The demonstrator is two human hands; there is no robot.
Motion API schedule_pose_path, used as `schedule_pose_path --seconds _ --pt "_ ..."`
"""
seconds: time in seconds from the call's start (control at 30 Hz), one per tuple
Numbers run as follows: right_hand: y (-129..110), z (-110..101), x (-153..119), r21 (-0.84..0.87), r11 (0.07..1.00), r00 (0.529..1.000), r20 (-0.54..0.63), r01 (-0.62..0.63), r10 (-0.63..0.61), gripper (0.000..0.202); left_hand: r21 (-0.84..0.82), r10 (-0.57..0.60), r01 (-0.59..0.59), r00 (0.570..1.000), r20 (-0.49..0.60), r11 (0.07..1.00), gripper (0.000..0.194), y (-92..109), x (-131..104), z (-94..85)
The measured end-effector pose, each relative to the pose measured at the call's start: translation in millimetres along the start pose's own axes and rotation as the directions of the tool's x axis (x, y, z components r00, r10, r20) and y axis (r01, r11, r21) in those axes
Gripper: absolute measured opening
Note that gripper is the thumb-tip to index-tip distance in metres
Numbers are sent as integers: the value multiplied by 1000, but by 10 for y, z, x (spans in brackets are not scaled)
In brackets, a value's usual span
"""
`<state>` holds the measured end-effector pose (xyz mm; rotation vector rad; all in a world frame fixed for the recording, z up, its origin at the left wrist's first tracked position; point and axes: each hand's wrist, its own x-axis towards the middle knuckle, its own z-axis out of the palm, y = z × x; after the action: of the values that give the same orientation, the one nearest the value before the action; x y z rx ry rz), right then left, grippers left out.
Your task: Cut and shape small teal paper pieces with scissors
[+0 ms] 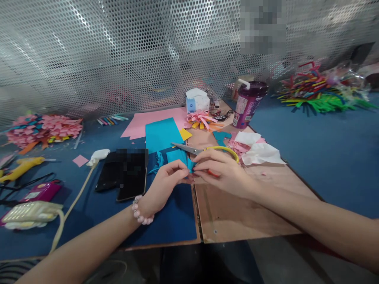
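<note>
Between my two hands is a small piece of blue paper [191, 165], pinched at the fingertips. My left hand [166, 181], with a pink bead bracelet [139, 213] at the wrist, is closed on its left side. The fingers of my right hand [223, 173] close on the other side. Just beyond them lie scissors [189, 148] with yellow and orange handles, blades pointing left; part of the handles is hidden behind my right hand. Blue paper scraps [160, 159] and a larger blue sheet [161, 132] lie behind my left hand.
Two black phones [132, 177] lie left of my left hand. Further left are a charger with cable [99, 156], a yellow glue gun [23, 167] and a power strip [32, 213]. A purple cup [248, 106] stands behind crumpled tissue [263, 154]. Perforated metal [118, 59] walls the back.
</note>
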<state>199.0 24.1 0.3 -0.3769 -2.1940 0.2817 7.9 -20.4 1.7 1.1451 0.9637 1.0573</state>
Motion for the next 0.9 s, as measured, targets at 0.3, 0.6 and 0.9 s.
schedule_pose_path --seconds 0.3,0.6,0.9 --pt "-52 -16 23 197 959 978 70 -206 196 7 -31 -67 72 987 146 997 9 26 2 28" --pt "-99 10 66 497 569 739 264 -655 620 12 167 -23 2 992 125 986 15 27 1 5" --pt "-85 30 42 443 635 762 215 -633 611 8 340 9 -59 989 145 939 21 28 -5 17"
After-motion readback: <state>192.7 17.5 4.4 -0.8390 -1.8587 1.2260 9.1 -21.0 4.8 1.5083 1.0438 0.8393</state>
